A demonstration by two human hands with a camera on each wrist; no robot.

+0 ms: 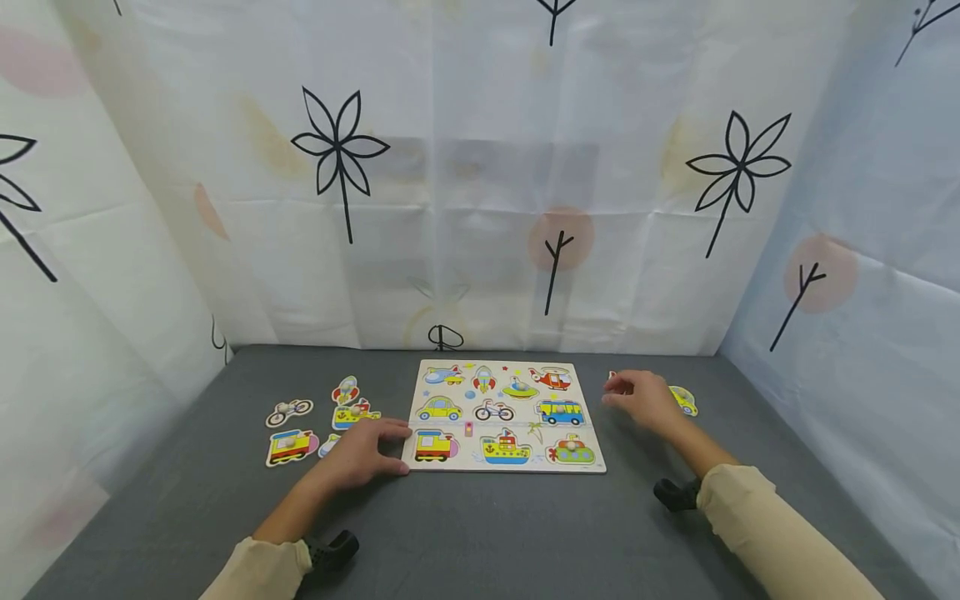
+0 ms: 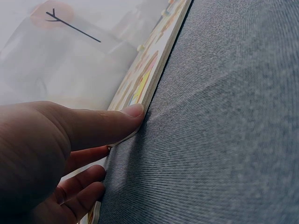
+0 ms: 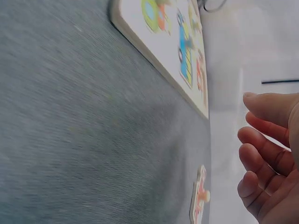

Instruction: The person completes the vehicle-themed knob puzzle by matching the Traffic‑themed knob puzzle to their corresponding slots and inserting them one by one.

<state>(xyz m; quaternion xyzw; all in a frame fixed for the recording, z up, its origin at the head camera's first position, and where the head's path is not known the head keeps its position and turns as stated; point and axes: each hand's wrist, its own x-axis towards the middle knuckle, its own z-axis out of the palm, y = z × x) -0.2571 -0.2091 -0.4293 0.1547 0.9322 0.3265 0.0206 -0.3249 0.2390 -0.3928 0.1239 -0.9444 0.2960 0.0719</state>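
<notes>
The puzzle board (image 1: 468, 429) lies flat on the grey table, printed with vehicles. My left hand (image 1: 365, 454) rests at its left edge, thumb (image 2: 124, 119) pressed to the near corner and fingers extended loosely along the side. To the right of the board, my right hand (image 1: 647, 400) hovers with relaxed, slightly bent fingers, nothing between them. Below it lies a red knobbed piece (image 3: 200, 198), mostly hidden by the hand in the head view. A yellow car piece (image 1: 684, 400) is just right of that hand. The bus piece (image 1: 561, 412) and submarine piece (image 1: 572, 450) sit in the board.
Left of the board lie a bicycle piece (image 1: 288, 412), a train piece (image 1: 291, 447), a rocket piece (image 1: 346, 390) and a ship piece (image 1: 356, 413). A bluish piece (image 1: 327, 446) is partly covered by the left hand. A patterned white cloth (image 1: 480, 275) hangs behind the table.
</notes>
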